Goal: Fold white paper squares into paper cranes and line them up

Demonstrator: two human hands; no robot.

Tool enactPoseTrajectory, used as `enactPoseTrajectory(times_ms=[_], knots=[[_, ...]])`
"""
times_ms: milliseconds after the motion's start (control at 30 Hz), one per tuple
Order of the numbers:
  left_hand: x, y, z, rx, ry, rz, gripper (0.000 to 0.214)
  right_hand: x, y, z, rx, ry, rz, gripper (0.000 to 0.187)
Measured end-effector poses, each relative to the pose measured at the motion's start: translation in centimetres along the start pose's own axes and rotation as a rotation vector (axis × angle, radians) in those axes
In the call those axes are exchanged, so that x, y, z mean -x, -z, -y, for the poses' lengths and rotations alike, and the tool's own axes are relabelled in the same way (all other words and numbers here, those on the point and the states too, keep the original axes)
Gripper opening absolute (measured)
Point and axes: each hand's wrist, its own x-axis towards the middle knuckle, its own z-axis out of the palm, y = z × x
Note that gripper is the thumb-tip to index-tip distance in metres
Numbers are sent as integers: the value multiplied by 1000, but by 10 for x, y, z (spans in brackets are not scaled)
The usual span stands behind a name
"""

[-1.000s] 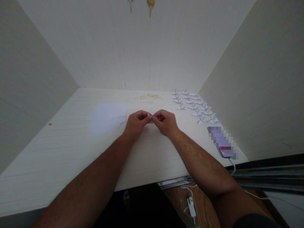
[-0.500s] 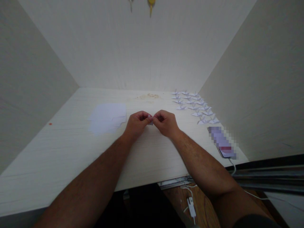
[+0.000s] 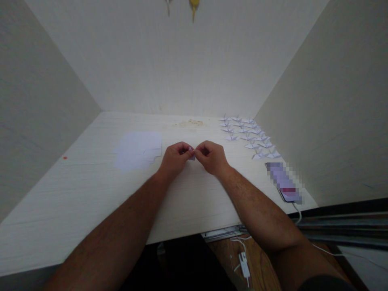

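One small piece of pale paper (image 3: 192,157) is being held between the left hand (image 3: 176,157) and the right hand (image 3: 212,157), near the middle of the table (image 3: 188,206). It is looking folded, and it is showing one pointed corner above the left thumb and a flatter part below; its creases are appearing too small to tell. Whether it is touching the table, I am not able to say.

The left fingers are curling, and the thumb is pressing on the paper from the near side. The right fingers are also bending, with thumb and forefinger pinching narrowly at the right edge of the same paper. The two hands are almost meeting, and both forearms (image 3: 257,206) are slanting inward.

Beyond the left wrist, some white sheets (image 3: 138,149) are lying overlapped. On the right, many folded paper birds (image 3: 232,138) are standing in rows. Farther, a brownish stain (image 3: 194,122) is showing near the back wall (image 3: 182,64).
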Motion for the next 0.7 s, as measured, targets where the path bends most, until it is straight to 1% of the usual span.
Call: enactPoseTrajectory(times_ms=[67,167,300,367,467,600,700], knots=[[0,-1,1,8,9,-10,13,0,0,0,-7,-6,5,15],[0,-2,5,89,27,-50,15,1,0,0,-32,-21,20,13],[-1,-5,7,272,92,-117,18,1,-2,-1,-38,-36,111,18],[-1,-6,6,347,125,-106,20,0,-4,-2,-25,-47,142,20],[1,-6,3,404,159,-62,23,-1,-5,-4,-48,-68,139,18],[1,-4,3,397,183,-35,24,-1,-6,-5,-89,-102,129,18],[0,-3,5,360,153,-39,21,0,-5,-5,-95,-103,146,18]])
